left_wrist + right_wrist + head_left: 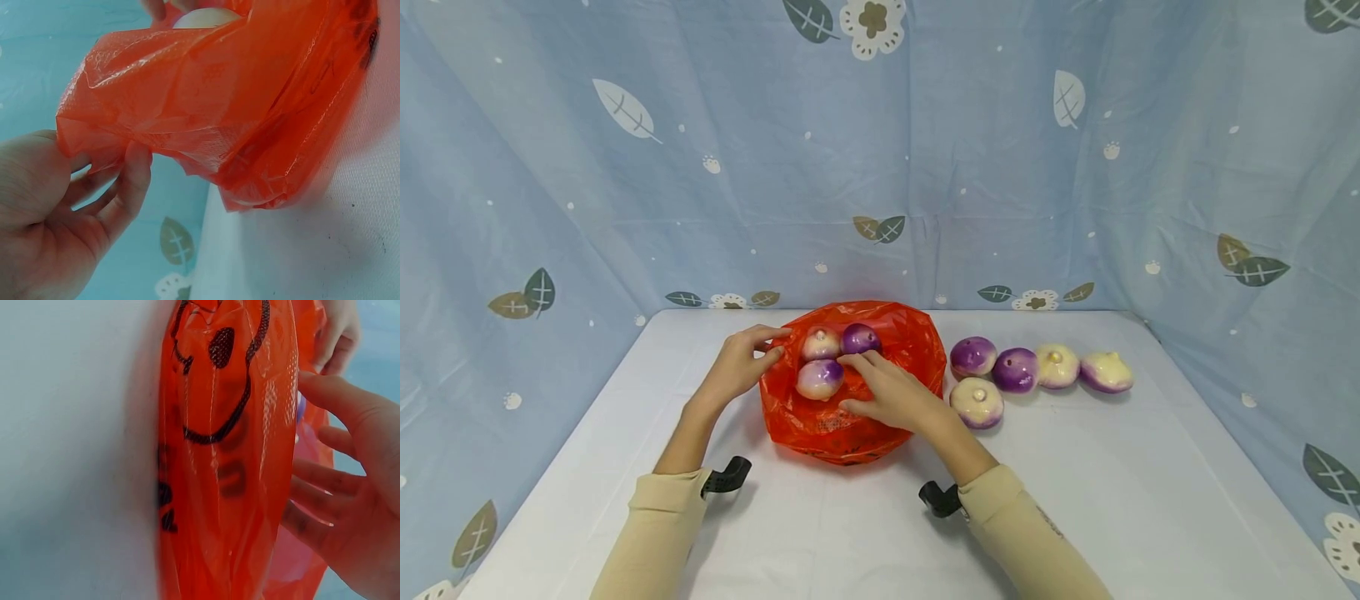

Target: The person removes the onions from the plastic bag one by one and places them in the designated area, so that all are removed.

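A red plastic bag (pixel 917 333) lies opened out on the table, its rim spread wide. Inside sit three glossy purple-and-white turnips, among them a front one (pixel 820 379), a pale one (pixel 822 343) and a darker one (pixel 860 338). My left hand (pixel 741 358) grips the bag's left rim between thumb and fingers, as the left wrist view also shows. Over the bag's right part reaches my right hand (pixel 891 393), fingers spread and relaxed, fingertips close beside the turnips. Whether they touch one is hard to tell; nothing is seen in its grasp.
To the right of the bag lie several more turnips, one pale (pixel 976 403) nearest the front and one (pixel 1107 372) at the far right. A white cloth covers the table (pixel 820 533). Behind hangs a blue patterned curtain (pixel 970 183). Black wrist mounts (pixel 728 475) stick out from both sleeves.
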A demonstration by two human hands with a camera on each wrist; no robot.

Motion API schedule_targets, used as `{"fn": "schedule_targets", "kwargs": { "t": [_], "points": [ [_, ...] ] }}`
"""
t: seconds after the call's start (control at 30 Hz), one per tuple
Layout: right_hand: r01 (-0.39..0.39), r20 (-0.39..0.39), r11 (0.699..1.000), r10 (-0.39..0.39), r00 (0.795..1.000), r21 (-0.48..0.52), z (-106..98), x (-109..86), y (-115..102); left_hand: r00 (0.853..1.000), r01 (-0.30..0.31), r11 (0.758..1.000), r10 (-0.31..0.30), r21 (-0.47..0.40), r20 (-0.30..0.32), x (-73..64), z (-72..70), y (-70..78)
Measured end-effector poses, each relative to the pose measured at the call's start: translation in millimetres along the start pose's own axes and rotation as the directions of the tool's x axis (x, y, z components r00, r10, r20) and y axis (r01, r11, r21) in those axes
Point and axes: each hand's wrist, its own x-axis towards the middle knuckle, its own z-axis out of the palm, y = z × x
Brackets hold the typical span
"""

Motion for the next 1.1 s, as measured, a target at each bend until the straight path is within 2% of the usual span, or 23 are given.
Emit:
{"fn": "schedule_targets", "kwargs": {
  "t": [0.23, 0.53, 0.87, 1.1],
  "points": [
    [0.003, -0.035, 1.000, -0.003, 0.999, -0.010, 4, 11.1, -4, 1.000, 0.010, 1.000, -0.010, 0.000, 0.005, 0.8, 0.3, -1.4],
    [0.000, -0.023, 0.998, -0.002, 1.000, -0.062, 10, 24.3, -9, 1.000, 0.007, 1.000, -0.007, -0.004, 0.003, 0.5, 0.3, -1.4],
    [-0.013, 0.010, 0.997, 0.014, 1.000, -0.078, 19, 27.2, -11, 1.000, 0.008, 1.000, -0.008, -0.010, -0.005, -1.6, 1.9, -1.6],
    [0.001, -0.022, 0.998, -0.002, 1.000, -0.055, 20, 31.8, -12, 1.000, 0.016, 1.000, -0.016, -0.007, 0.000, -0.4, 1.4, -3.0]
  ]
}}
